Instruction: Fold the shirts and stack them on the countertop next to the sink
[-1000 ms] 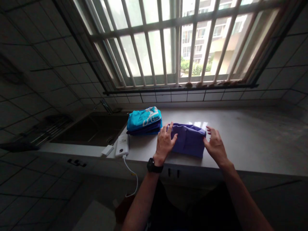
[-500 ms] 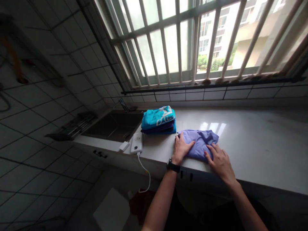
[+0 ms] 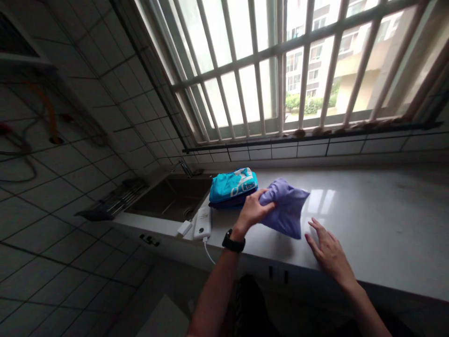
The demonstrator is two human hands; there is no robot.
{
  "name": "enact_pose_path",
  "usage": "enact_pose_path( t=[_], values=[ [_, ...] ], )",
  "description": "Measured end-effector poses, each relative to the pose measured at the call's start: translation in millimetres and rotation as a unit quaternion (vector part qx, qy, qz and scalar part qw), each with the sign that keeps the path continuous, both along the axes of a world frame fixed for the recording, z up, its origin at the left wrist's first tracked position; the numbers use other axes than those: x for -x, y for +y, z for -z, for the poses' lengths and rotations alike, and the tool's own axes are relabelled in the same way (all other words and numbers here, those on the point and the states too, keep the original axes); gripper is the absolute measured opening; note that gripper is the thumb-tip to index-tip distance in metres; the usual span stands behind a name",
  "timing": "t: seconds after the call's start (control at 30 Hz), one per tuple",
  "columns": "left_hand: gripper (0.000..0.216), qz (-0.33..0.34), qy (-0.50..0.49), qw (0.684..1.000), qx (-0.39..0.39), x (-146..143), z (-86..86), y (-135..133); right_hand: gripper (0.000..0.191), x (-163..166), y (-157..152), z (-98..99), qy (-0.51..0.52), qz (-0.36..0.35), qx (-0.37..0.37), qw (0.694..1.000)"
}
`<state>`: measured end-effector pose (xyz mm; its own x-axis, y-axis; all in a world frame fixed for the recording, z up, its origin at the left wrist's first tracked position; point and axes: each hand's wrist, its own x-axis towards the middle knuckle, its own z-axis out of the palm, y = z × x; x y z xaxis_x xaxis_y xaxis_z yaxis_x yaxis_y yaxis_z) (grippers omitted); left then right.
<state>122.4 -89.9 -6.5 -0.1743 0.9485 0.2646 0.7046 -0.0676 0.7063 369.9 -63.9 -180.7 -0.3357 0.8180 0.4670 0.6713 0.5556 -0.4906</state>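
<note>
A folded lavender garment (image 3: pixel 285 208) is held up off the counter by my left hand (image 3: pixel 253 209), which grips its left edge between thumb and fingers. Its right side hangs free above the surface. My right hand (image 3: pixel 329 252) is off the cloth, fingers apart, just to its lower right over the counter. Close behind my left hand lies a stack of folded clothes (image 3: pixel 233 185), bright turquoise with white lettering on top and dark blue underneath. What kind of garment the lavender one is, I cannot tell.
A white power bank (image 3: pixel 202 223) with a cable and a small white block (image 3: pixel 184 228) lie near the counter's (image 3: pixel 393 224) front edge. Left of them is a sink (image 3: pixel 168 199) with a faucet (image 3: pixel 185 167). A dark rack (image 3: pixel 115 199) sits beyond it. A barred window is above.
My left hand has lifted the lavender garment off the counter and tilted it, moving slightly left toward the stack. My right hand has let go and moved away from the cloth.
</note>
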Motion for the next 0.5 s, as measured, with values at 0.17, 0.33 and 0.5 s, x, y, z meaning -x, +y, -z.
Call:
enact_pose_path(
  t=[0.17, 0.33, 0.5],
  values=[
    [0.041, -0.108, -0.011, 0.987, -0.122, 74, -74.6, 44, 0.045, 0, -2, -2.4, 0.001, -0.003, -0.001, 1.000],
    [0.037, -0.208, 0.063, 0.976, -0.018, 155, -65.5, 64, 0.044, 0, -2, -2.4, 0.007, 0.001, 0.008, 1.000],
    [0.039, -0.258, 0.150, 0.944, 0.144, 181, -21.5, 61, 0.043, 1, -1, -1.2, 0.012, -0.002, 0.018, 1.000]
  ],
)
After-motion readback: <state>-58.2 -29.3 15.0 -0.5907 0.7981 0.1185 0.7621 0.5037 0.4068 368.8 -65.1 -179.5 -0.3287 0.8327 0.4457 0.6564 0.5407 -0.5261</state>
